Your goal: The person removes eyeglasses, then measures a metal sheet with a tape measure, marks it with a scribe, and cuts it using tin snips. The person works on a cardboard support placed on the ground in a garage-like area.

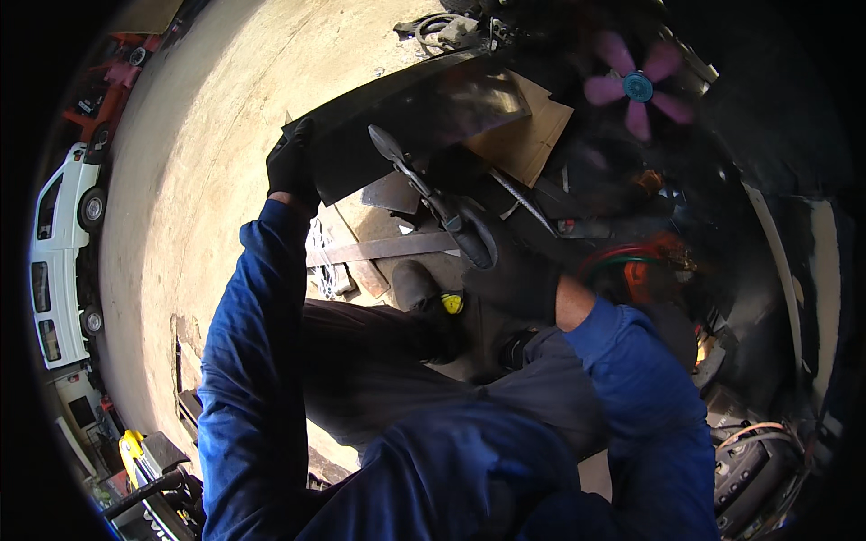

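Note:
My left hand (pixel 293 164), in a black glove, grips the left end of a long, dark, slightly curved sheet panel (pixel 388 122). The panel spans the upper middle of the view. In my right hand (pixel 516 281), also gloved in black, is a pair of tin snips (pixel 419 187). Their grey blades point up and left, in front of the panel's lower edge in this view; whether they touch it I cannot tell. The fingers of my right hand are closed round the dark handles, partly hidden in shadow.
Brown cardboard (pixel 532 135) lies beyond the panel. A fan with pink blades (pixel 638 87) stands at upper right. A flat metal bar (pixel 388 248) lies ahead of my shoes, beside a yellow tape measure (pixel 452 303). Orange tools and red hoses (pixel 622 257) are at right; a white van (pixel 63 252) stands far left.

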Motion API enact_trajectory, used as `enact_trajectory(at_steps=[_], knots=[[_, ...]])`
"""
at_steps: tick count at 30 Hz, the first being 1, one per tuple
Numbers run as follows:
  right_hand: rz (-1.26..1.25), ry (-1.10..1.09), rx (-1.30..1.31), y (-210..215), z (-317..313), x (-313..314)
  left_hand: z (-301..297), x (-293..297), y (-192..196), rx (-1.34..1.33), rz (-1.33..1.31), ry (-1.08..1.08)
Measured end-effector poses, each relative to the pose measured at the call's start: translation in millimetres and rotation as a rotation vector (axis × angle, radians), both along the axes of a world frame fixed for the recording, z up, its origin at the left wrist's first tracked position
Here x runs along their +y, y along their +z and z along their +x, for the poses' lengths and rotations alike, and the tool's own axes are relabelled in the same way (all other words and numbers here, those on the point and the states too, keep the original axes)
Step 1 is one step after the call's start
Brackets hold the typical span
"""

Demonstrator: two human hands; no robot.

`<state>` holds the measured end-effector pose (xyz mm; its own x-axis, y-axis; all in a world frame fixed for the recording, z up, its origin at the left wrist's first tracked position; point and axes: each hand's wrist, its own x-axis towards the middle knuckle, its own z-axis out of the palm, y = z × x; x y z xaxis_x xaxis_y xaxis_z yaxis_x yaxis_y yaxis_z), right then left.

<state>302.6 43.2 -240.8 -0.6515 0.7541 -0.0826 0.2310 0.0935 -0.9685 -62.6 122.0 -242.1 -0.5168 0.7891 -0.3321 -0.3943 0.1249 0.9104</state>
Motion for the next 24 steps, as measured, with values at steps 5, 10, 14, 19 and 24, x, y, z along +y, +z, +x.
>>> enact_trajectory(at_steps=[5, 10, 14, 19, 24], knots=[[-0.471, -0.075, 0.058, 12, 13, -10, -11, -9, 3, 0.078, -0.02, -0.081], [-0.604, -0.083, 0.165, 7, 3, -48, -38, -56, 19, -0.118, -0.156, -0.325], [-0.622, 0.009, 0.2, -10, -19, -69, -31, -89, 25, -0.171, -0.107, -0.532], [-0.632, 0.129, -0.018, -35, -42, -77, -23, -98, 20, 0.005, -0.157, -0.47], [-0.748, 0.208, -0.05, -57, -62, -79, -28, -102, 13, 0.009, -0.346, -0.488]])
